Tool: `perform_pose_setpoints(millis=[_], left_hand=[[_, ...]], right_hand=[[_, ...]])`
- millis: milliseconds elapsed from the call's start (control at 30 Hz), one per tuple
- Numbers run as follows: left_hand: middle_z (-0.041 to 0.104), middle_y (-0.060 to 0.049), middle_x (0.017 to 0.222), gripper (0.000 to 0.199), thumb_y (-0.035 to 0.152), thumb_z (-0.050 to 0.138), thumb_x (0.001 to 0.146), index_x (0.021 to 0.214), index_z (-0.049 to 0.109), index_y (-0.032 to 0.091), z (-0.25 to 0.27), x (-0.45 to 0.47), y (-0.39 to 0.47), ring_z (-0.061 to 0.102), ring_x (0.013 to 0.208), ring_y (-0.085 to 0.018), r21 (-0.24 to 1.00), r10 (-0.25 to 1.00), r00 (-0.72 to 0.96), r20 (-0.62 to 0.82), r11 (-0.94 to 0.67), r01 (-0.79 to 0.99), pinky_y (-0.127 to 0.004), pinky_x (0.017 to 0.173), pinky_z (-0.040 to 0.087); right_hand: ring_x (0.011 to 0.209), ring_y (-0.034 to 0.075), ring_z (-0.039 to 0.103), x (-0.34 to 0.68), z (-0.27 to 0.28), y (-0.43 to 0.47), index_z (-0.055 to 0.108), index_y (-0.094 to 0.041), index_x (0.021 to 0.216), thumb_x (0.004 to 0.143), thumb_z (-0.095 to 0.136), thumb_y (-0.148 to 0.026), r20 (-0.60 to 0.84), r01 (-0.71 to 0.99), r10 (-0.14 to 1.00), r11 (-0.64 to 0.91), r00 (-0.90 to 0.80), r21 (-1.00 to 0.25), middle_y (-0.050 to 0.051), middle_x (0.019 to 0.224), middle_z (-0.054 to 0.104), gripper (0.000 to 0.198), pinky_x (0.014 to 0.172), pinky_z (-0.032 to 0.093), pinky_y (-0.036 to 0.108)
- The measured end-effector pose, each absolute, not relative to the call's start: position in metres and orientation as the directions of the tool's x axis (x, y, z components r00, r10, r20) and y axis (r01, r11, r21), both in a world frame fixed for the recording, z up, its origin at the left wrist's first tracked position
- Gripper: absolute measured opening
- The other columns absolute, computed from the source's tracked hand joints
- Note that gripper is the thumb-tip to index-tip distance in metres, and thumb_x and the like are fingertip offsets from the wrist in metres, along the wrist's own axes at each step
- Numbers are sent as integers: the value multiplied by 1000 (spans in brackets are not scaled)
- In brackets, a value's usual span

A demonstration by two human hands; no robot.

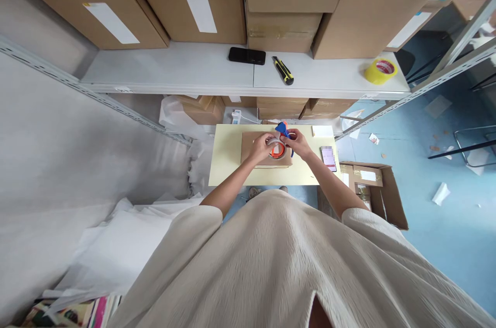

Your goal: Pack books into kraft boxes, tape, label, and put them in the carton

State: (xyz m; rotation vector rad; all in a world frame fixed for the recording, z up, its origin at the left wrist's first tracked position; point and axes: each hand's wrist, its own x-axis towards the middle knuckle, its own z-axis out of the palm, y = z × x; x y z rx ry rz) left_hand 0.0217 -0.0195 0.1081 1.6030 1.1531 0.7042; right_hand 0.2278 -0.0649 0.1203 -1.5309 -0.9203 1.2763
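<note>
Over the pale yellow table [227,165], I've got the blue-and-orange tape dispenser [281,129] between both hands, right above the closed cardboard box [267,162]. My left hand [262,146] grips the tape roll [271,154] by its left side; my right hand [296,142] pinches the blue frame at the other side. Whether the roll touches the box top, I can't tell from up here, nor can I see a loose tape end.

So what could go wrong? If my two grips pull unevenly, the roll could twist off its orange hub. A careless fingertip could meet the cutting edge, wherever that sits, and a loose tape end might stick to itself or to the cardboard.

Now the edges! The near one runs just in front of my shirt, so the box hasn't much table on my side. Left of it lies the wider bare stretch, good for sliding. Right is tighter: a lit phone [328,158] lies near that edge, where my elbow could knock it towards the open carton [394,196]. Ahead, the grey shelf [194,72] limits any high, forward lift.
</note>
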Motion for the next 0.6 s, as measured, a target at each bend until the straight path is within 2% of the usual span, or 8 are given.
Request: perform_pose_setpoints(millis=[233, 367, 500, 600], left_hand=[[82, -8, 116, 27, 24, 85, 85, 110, 78, 20, 101, 22, -15, 77, 108, -26, 956, 896, 410, -169, 48, 289, -42, 106, 60], [80, -7, 110, 28, 21, 85, 83, 108, 75, 21, 98, 22, -13, 75, 106, -24, 958, 905, 386, -181, 72, 278, -41, 104, 60], [79, -6, 109, 26, 22, 84, 82, 105, 73, 21, 96, 20, -10, 75, 106, -23, 967, 909, 370, -192, 110, 231, -38, 100, 60], [79, -7, 112, 28, 25, 84, 83, 108, 73, 20, 97, 17, -9, 75, 106, -24, 974, 902, 382, -200, 141, 179, -38, 99, 60]], right_hand=[[89, 23, 76, 227, 119, -65, 64, -28, 111, 62, 101, -77, -308, -7, 929, -314, 204, -950, 2, 96, 79, 79, 84, 71, 42], [90, 23, 75, 227, 121, -66, 66, -27, 113, 62, 101, -79, -285, 14, 937, -294, 204, -956, 3, 97, 78, 81, 84, 70, 41], [95, 21, 74, 234, 124, -66, 71, -28, 114, 73, 87, -91, -301, -83, 947, -293, 114, -953, 3, 104, 79, 77, 88, 67, 38], [88, 20, 71, 239, 125, -65, 72, -27, 105, 74, 84, -94, -366, -144, 930, -356, 44, -923, 0, 93, 75, 74, 85, 65, 36]])
